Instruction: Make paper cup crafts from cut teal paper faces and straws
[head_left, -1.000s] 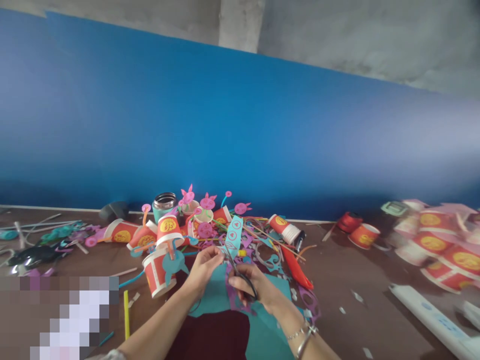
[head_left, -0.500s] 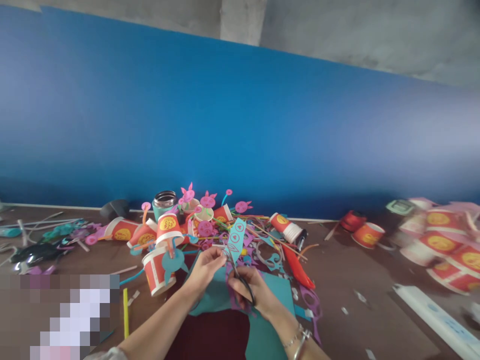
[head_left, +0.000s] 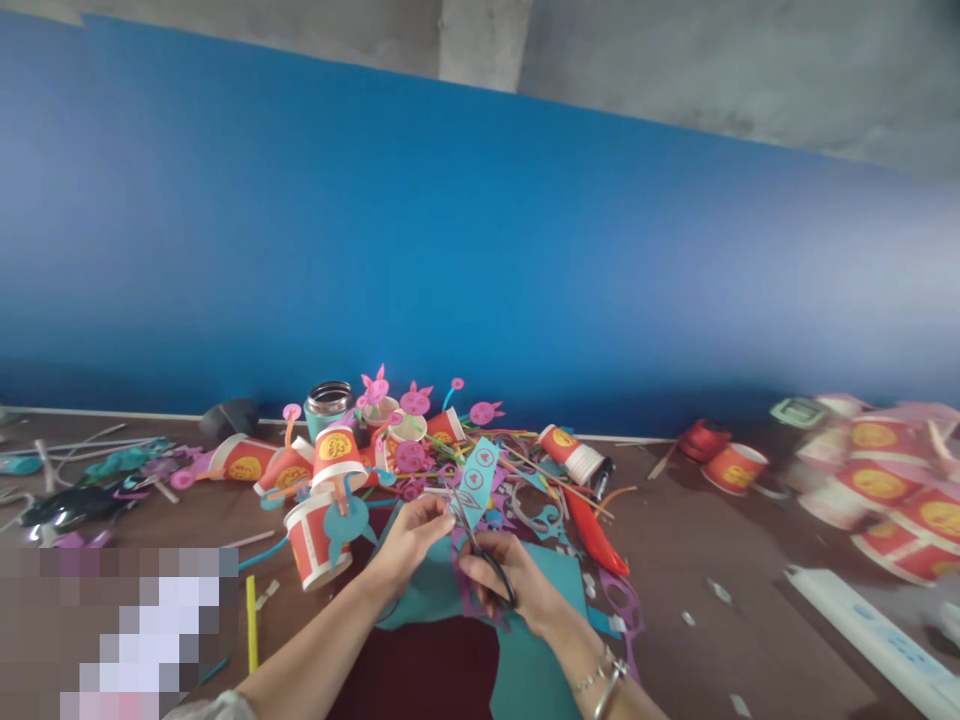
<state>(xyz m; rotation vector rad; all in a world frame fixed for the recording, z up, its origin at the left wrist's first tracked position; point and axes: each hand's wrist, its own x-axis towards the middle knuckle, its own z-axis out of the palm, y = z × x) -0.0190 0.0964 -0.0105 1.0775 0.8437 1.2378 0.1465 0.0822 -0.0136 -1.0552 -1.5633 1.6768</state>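
Observation:
My left hand [head_left: 417, 535] pinches the lower end of a light-blue paper strip [head_left: 480, 470] marked with drawn circles and a pointed shape. Dark-handled scissors [head_left: 496, 572] are in my right hand [head_left: 510, 578], fingers wrapped round the loops. Their blades meet the strip near my left fingertips; whether they are closed on it I cannot tell. Below both hands lies a sheet of teal paper [head_left: 544, 660], with purple cut paper [head_left: 466, 585] on it. Left of my left hand, a red-and-white paper cup [head_left: 304, 545] carries a blue paper figure [head_left: 347, 525].
Behind my hands are more decorated cups [head_left: 337, 455], pink paper animal faces [head_left: 415, 400] and an open flask [head_left: 330, 400]. A red pouch-like thing [head_left: 596, 535] lies to the right. Farther right are stacked cups [head_left: 877, 480] and a white power strip [head_left: 874, 635]. A blue partition [head_left: 465, 240] stands behind.
The blue strip has tilted further to the right and sits slightly lower. My right hand and the scissors have shifted a little to the right; my left hand stays nearly in place.

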